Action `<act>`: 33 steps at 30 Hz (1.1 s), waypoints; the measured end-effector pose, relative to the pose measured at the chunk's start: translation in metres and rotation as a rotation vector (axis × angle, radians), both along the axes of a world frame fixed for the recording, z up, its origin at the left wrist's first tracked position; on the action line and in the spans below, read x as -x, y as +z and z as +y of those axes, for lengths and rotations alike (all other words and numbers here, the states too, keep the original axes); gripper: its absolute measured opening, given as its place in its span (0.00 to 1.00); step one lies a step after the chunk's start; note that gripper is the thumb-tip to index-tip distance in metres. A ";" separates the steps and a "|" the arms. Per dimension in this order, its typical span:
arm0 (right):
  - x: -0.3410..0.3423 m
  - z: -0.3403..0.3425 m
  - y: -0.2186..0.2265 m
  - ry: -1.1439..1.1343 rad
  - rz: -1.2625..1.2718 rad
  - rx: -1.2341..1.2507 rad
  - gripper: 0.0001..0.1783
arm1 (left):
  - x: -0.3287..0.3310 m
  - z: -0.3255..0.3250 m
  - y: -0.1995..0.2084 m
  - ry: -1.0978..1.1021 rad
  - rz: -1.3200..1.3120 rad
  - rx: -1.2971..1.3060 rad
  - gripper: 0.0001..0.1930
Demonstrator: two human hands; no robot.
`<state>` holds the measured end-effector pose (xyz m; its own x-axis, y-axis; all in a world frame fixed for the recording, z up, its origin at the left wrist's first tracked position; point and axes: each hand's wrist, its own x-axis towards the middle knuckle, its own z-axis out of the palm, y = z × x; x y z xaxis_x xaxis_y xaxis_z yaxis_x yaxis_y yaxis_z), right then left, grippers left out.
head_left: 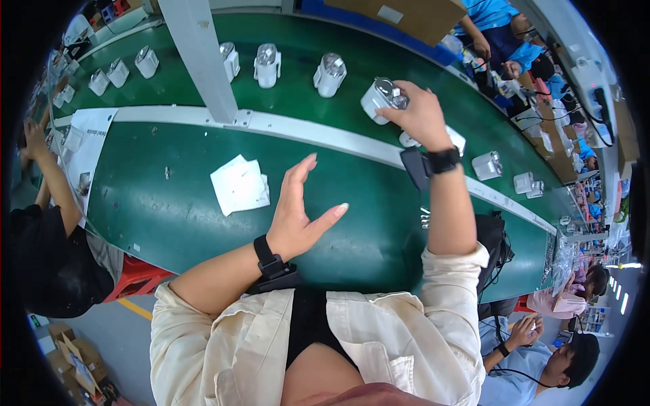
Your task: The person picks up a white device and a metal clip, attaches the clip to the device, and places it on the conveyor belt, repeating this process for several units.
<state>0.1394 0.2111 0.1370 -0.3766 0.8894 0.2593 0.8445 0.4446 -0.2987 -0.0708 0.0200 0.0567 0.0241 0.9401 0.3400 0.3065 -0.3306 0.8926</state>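
Note:
Beyond the white rail, my right hand [420,116] has its thumb and fingers closed around a white rounded device [380,100] with a glossy clear top. The device tilts slightly; whether it touches the green surface I cannot tell. My left hand [298,213] hovers over the near part of the table with fingers and thumb spread, holding nothing. Left of it lies a small stack of white paper sheets [240,185]. Similar white devices stand along the far strip, among them one [330,74] left of my right hand and one [487,165] to its right.
A white metal rail [325,135] crosses the green table [162,210], with an upright post [203,61] rising from it. A black bag [493,247] lies by my right arm. Co-workers sit at left and right. A cardboard box [406,17] stands at the back.

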 end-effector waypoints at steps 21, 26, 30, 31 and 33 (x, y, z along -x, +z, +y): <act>0.013 -0.175 -0.009 0.093 0.702 0.333 0.05 | -0.014 0.013 -0.024 0.094 0.292 -0.394 0.45; 0.008 -0.162 -0.023 0.078 0.903 0.458 0.03 | -0.020 0.013 -0.023 0.043 0.214 -0.264 0.45; 0.003 -0.155 -0.031 0.154 0.920 0.430 0.04 | -0.020 0.016 -0.024 0.041 0.213 -0.243 0.44; 0.003 -0.154 -0.032 0.183 0.928 0.427 0.04 | -0.021 0.016 -0.025 0.043 0.211 -0.236 0.44; 0.004 -0.158 -0.030 0.165 0.940 0.466 0.04 | -0.020 0.015 -0.025 0.048 0.207 -0.223 0.43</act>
